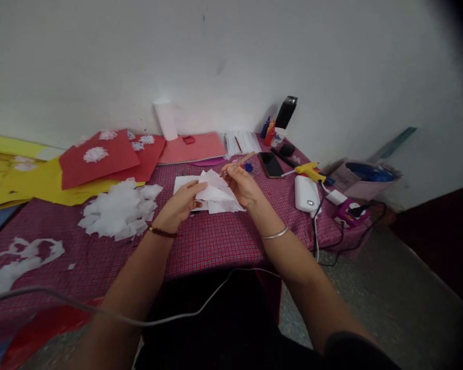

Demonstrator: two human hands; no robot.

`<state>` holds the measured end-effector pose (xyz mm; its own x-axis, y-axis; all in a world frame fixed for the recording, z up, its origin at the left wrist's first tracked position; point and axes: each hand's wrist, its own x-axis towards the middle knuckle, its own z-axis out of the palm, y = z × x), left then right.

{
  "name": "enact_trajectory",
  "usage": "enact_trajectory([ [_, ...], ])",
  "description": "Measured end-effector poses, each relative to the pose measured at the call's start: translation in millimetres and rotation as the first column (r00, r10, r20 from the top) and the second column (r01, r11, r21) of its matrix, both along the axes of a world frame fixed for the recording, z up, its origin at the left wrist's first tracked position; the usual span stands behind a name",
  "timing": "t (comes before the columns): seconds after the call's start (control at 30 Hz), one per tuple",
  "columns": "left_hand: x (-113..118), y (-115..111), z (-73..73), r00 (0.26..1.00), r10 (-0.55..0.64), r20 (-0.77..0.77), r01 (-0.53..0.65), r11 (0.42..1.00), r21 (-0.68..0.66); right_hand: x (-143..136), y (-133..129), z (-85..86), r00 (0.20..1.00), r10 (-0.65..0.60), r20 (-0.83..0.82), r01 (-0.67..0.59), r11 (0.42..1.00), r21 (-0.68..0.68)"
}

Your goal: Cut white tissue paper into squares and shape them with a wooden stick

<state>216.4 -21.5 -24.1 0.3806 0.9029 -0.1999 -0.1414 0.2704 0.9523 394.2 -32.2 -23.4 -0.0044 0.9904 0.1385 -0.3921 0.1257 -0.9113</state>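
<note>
Thin white paper (216, 191) in folded, pointed layers is held over the table's middle. My left hand (183, 201) is closed on its left side, thumb on top. My right hand (241, 184) pinches a slim tan stick (245, 159), perhaps a pencil or brush; its lower end is hard to make out near the paper's upper edge. The right palm is beside the paper's right corner. More white paper (185, 181) lies beneath the left fingers. To the left sits a loose pile of cut white paper pieces (119, 209).
Red sheets (119, 172) with white paper puffs and yellow sheets (42, 182) lie back left. On the right are a phone (270, 164), a yellow glue gun (310, 170), a white power bank (307, 193) and a purple plug adapter (347, 213). A cable (193, 314) crosses before me.
</note>
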Motion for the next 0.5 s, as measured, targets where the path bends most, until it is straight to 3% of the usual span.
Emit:
enact_trajectory([
  [0.13, 3.3, -3.3, 4.6, 0.999, -0.016, 0.031, 0.014, 0.998, 0.064, 2.2, 2.4, -0.4, 1.0, -0.008, 0.016, 0.008, 1.0, -0.025],
  [0.23, 0.4, -5.2, 9.6, 0.98, 0.182, 0.077, -0.195, 0.953, 0.233, 6.4, 4.4, 2.7, 0.995, -0.097, -0.03, 0.096, 0.995, -0.033],
  [0.27, -1.6, -6.0, 11.0, 0.952, 0.302, 0.051, -0.301, 0.89, 0.344, 7.5, 4.7, 3.8, 0.99, -0.137, -0.038, 0.136, 0.99, -0.031],
  [0.33, -5.7, -8.1, 13.5, 0.845, 0.534, -0.034, -0.407, 0.683, 0.606, 8.5, 4.3, 5.7, 0.98, -0.197, -0.025, 0.196, 0.98, -0.024],
  [0.4, -7.5, -11.0, 15.0, 0.754, 0.645, -0.122, -0.307, 0.51, 0.803, 7.3, 2.5, 6.9, 0.979, -0.204, 0.025, 0.204, 0.979, -0.016],
  [0.43, -7.1, -12.5, 15.2, 0.745, 0.646, -0.166, -0.217, 0.47, 0.856, 6.0, 1.3, 7.3, 0.978, -0.199, 0.062, 0.199, 0.98, -0.005],
  [0.5, -4.2, -14.6, 14.3, 0.77, 0.584, -0.256, -0.04, 0.444, 0.895, 2.6, -1.5, 8.3, 0.962, -0.202, 0.184, 0.194, 0.979, 0.061],
])
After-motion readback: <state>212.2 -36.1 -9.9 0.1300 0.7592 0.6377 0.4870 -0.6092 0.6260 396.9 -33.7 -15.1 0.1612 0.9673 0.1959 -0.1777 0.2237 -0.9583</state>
